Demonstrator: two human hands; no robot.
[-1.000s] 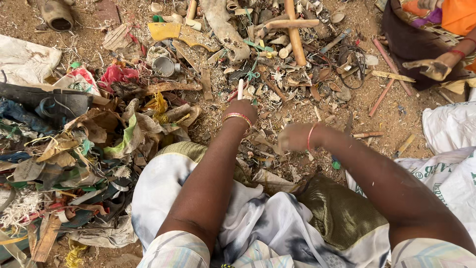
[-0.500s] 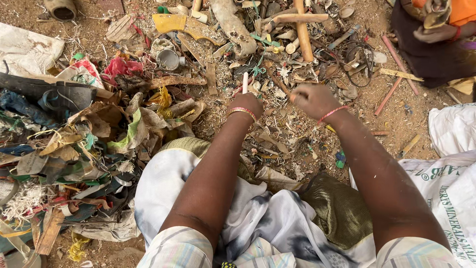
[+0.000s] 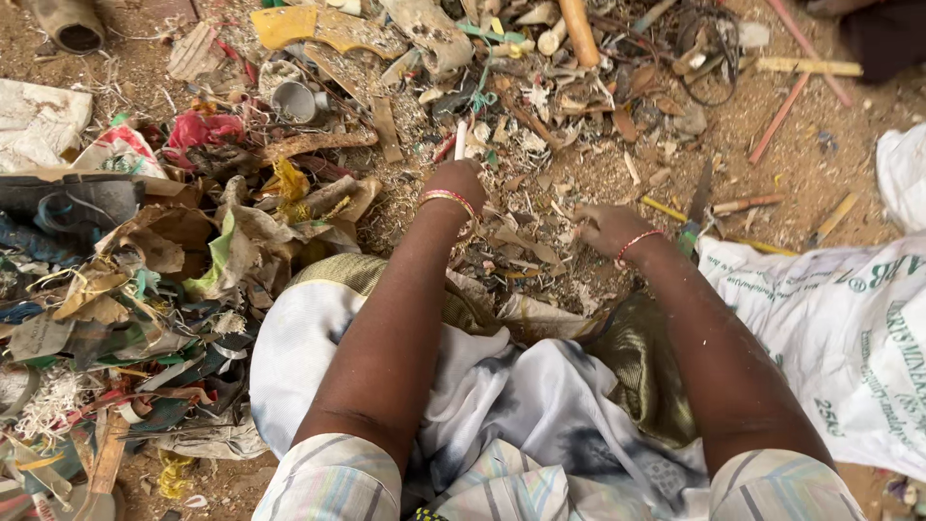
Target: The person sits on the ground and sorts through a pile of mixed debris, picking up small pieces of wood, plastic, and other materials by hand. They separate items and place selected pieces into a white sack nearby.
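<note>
I sit on sandy ground facing a heap of mixed scraps (image 3: 540, 125). My left hand (image 3: 451, 183), with bangles on the wrist, is closed around a thin white stick (image 3: 460, 140) that points up out of the fist. My right hand (image 3: 606, 227), with a red and white bangle, rests knuckles up on dry chips and paper bits just ahead of my knee. Its fingers curl down into the litter, and what is under them is hidden. A pale cloth (image 3: 521, 405) covers my lap.
A white woven sack (image 3: 849, 318) lies at my right. Torn paper, cardboard and plastic (image 3: 145, 289) pile up on the left. Farther off are a small metal tin (image 3: 294, 101), a yellow plastic piece (image 3: 285, 24), an orange tube (image 3: 579, 29) and thin sticks (image 3: 781, 116). Another person's dark clothing (image 3: 887, 39) shows at top right.
My right hand reached forward into the scraps, then drew back toward my knee. My left hand kept its hold on the white stick and barely moved.
</note>
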